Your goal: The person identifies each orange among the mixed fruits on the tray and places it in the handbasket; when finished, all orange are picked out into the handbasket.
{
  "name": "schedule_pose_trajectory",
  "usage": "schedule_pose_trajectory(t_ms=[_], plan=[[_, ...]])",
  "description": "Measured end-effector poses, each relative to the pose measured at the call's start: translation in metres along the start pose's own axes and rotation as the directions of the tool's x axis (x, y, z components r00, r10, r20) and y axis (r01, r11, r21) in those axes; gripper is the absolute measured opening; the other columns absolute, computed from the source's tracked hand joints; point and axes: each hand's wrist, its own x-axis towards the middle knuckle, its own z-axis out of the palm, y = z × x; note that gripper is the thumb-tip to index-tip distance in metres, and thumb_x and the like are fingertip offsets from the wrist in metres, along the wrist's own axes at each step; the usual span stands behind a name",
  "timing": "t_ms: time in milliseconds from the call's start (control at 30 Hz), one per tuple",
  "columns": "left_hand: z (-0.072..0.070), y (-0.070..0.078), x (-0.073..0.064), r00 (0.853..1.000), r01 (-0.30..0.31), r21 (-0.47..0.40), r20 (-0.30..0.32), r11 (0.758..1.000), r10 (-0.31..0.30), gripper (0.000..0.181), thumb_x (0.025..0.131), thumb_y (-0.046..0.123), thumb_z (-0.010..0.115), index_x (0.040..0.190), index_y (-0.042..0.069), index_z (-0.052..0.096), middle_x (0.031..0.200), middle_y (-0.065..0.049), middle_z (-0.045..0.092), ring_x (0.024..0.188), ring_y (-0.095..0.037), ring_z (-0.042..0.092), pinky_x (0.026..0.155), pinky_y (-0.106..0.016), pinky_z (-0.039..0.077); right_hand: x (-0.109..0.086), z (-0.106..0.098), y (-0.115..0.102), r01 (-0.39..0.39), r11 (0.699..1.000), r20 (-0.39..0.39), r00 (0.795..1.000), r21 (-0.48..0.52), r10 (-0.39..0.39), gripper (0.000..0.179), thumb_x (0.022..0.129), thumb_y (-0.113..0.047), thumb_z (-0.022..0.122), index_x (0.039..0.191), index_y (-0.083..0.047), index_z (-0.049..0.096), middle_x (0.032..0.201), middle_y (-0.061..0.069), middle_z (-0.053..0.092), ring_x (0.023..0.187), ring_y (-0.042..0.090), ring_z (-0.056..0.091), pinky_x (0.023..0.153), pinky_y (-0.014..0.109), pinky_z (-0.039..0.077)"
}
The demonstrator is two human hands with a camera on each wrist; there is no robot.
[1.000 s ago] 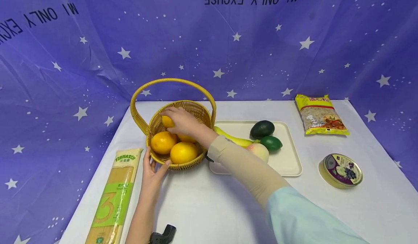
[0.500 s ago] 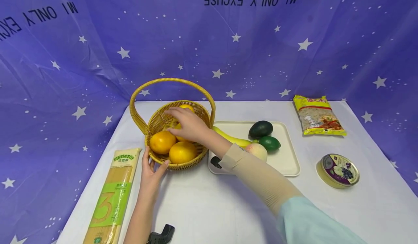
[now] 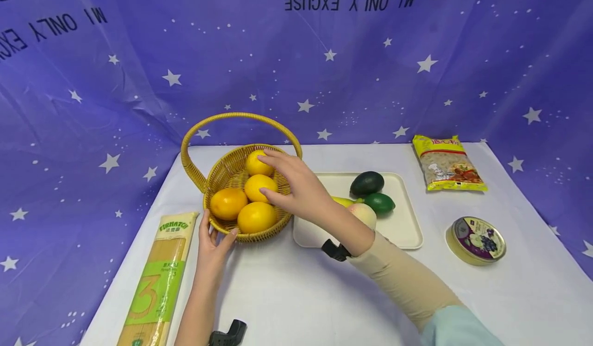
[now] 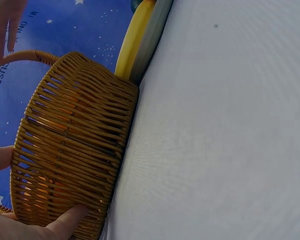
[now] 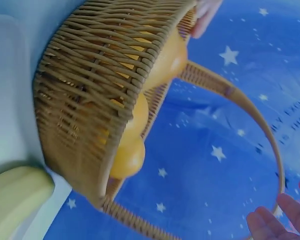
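Note:
A wicker basket (image 3: 226, 173) with a tall hoop handle stands at the left of the table, holding several yellow-orange citrus fruits. One orange fruit (image 3: 229, 204) and one yellow fruit (image 3: 257, 218) lie at the front, with a rounder yellow fruit (image 3: 258, 163) at the back. My left hand (image 3: 214, 248) grips the near left rim; in the left wrist view its thumb lies on the woven wall (image 4: 75, 135). Over the basket's right side, my right hand (image 3: 301, 191) is spread and holds nothing. Its fingers (image 5: 285, 217) show beside the handle in the right wrist view.
Right of the basket, a cream tray (image 3: 407, 232) bears a banana (image 3: 344, 201), a peach (image 3: 363, 214), a dark avocado (image 3: 367, 183) and a green lime (image 3: 380, 203). A spaghetti pack (image 3: 155, 284) lies left, a yellow food bag (image 3: 448, 166) and a round tin (image 3: 476, 240) right.
My right hand has let go of a yellow fruit in the basket and drawn back to the right with its fingers apart. The left hand stays on the rim.

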Motion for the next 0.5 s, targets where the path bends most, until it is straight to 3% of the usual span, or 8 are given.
schedule_pose_trajectory(t_ms=[233, 500], plan=[[-0.005, 0.003, -0.002, 1.000, 0.021, -0.024, -0.001, 0.999, -0.021, 0.094, 0.094, 0.012, 0.064, 0.155, 0.035, -0.004, 0.159, 0.005, -0.015, 0.145, -0.019, -0.001, 0.113, -0.042, 0.024, -0.039, -0.027, -0.004, -0.051, 0.998, -0.132, 0.990, 0.048, 0.057, 0.060, 0.086, -0.025, 0.073, 0.142, -0.019, 0.049, 0.148, -0.003, 0.042, 0.133, 0.018, 0.038, 0.107, 0.044, 0.035], [-0.008, 0.012, -0.002, 0.999, 0.023, -0.019, -0.022, 1.000, -0.023, 0.096, 0.092, 0.011, 0.065, 0.155, 0.031, -0.004, 0.160, 0.002, -0.013, 0.146, -0.020, 0.001, 0.111, -0.042, 0.029, -0.075, -0.057, 0.009, -0.088, 0.996, -0.278, 0.957, -0.009, 0.082, 0.066, 0.080, -0.016, 0.078, 0.140, -0.016, 0.051, 0.147, 0.001, 0.044, 0.132, 0.023, 0.041, 0.106, 0.046, 0.034]])
